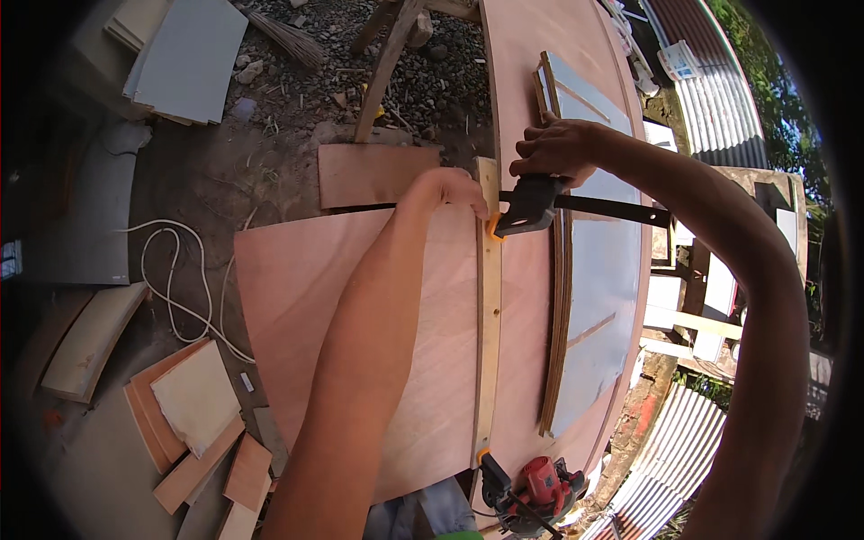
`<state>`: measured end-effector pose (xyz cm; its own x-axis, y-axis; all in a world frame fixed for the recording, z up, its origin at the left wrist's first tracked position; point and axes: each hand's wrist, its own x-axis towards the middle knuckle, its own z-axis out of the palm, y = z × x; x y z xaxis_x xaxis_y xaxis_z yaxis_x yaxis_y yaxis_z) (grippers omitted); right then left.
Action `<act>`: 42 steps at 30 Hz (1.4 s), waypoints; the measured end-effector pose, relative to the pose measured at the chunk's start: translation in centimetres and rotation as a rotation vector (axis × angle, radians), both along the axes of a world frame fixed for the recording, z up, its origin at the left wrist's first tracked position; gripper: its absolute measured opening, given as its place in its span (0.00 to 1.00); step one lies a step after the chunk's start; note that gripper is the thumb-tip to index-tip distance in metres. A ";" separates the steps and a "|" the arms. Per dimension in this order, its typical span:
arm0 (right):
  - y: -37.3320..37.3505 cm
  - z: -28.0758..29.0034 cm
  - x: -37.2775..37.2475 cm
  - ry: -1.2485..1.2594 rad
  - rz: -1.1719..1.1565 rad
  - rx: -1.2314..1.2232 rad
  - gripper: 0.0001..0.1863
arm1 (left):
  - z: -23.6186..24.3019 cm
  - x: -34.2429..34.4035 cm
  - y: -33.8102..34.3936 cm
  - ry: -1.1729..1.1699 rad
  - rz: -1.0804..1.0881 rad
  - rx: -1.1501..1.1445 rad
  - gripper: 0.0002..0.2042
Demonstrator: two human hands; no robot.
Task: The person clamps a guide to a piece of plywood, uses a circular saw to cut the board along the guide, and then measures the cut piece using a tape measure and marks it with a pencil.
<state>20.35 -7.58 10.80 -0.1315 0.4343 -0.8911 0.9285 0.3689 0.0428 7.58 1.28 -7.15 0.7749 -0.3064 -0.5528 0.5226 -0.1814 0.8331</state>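
A long narrow wooden strip [488,351] lies across a reddish plywood sheet [441,360]. Near the strip's far end sits a black bar clamp [531,205] with an orange pad, its bar pointing right across the stacked boards. My right hand [560,153] is closed around the clamp's handle part. Beside the strip and the orange pad, my left hand [456,189] curls with its fingers bent down; what its fingertips grip is hidden. A second black clamp [495,481] with an orange pad sits at the strip's near end.
Stacked grey-faced boards [598,306] lie right of the strip. A red power saw [542,481] rests near the second clamp. Board offcuts [198,396] and a white cord [171,279] are on the left ground. A wooden trestle leg [382,81] stands at the far side.
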 end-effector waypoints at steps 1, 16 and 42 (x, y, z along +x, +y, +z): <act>0.1 -0.2 0.2 -0.018 -0.050 -0.018 0.35 | 0.2 0.0 0.0 0.003 -0.011 0.016 0.29; 0.0 0.3 1.8 -0.090 -0.294 0.163 0.36 | 1.7 -0.6 0.2 -0.030 -0.019 0.002 0.25; -4.7 -6.2 -1.2 0.853 -2.138 1.201 0.20 | 3.0 -1.6 1.0 -0.049 -0.041 0.131 0.23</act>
<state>19.11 -12.28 4.62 0.8458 0.3958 -0.3577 -0.1869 -0.4081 -0.8936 6.00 2.33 -4.18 0.7904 -0.2659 -0.5519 0.4719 -0.3101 0.8253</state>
